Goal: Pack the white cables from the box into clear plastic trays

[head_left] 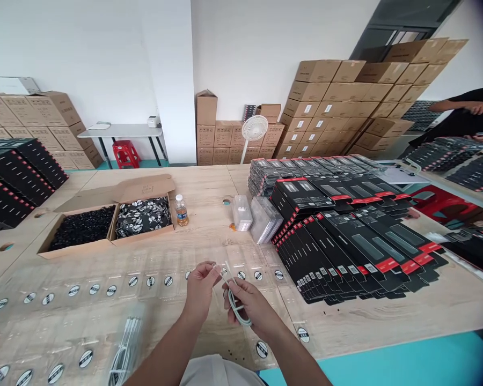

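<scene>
The left hand (201,289) pinches the white cable (235,303) near its end between thumb and fingertips, while the right hand (249,306) closes firmly around its loose coil, holding the loops gathered close. The cable is held above the near part of the wooden table (386,316), over clear plastic blister trays (116,279), right of a bundle of white cables (124,348).

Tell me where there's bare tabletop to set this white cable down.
Bare wood runs along the near edge below the black boxes; another patch lies between the water bottle and the clear plastic packs. Around the white cable it's crowded with clear stickered trays.
</scene>
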The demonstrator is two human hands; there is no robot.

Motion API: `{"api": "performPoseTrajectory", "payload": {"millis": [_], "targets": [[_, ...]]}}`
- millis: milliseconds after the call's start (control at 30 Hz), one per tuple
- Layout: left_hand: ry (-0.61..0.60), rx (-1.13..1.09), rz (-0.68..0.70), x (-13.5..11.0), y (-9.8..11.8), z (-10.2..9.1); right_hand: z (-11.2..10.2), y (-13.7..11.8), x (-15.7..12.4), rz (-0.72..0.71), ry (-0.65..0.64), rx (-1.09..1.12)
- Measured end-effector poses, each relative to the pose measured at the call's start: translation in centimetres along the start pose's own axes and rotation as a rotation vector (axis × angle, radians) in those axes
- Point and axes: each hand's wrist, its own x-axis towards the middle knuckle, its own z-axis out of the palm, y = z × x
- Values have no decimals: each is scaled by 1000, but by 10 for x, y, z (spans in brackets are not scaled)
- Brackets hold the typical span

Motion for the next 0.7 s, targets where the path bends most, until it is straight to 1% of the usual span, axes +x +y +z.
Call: {"api": "performPoseTrajectory", "payload": {"millis": [67, 133, 200, 267, 333, 400, 500, 633, 700], "targets": [[60, -12, 10, 3, -4, 0, 4, 2, 2, -116, 135, -100], [94, 1, 26, 5, -7, -1, 7, 2, 3, -230, 271, -294], [94, 42, 35, 5, -9, -1, 7, -1, 4, -330, 365, -525], [47, 71, 28, 3, -9, -1, 5, -4, 4, -382, 404, -673], [-18, 58, 20, -2, -7, -2, 3, -7, 4, -364, 397, -655], [-57, 33, 16, -6, -5, -3, 1, -8, 6, -304, 352, -547], [-53, -6, -14, -9, -4, -3, 1, -7, 11, -231, 285, -433], [-60, -120, -96, -9, -3, -1, 3, -4, 17, -213, 248, -439], [-79, -160, -112, -8, -2, -1, 5, -4, 19, -195, 234, -428]]}}
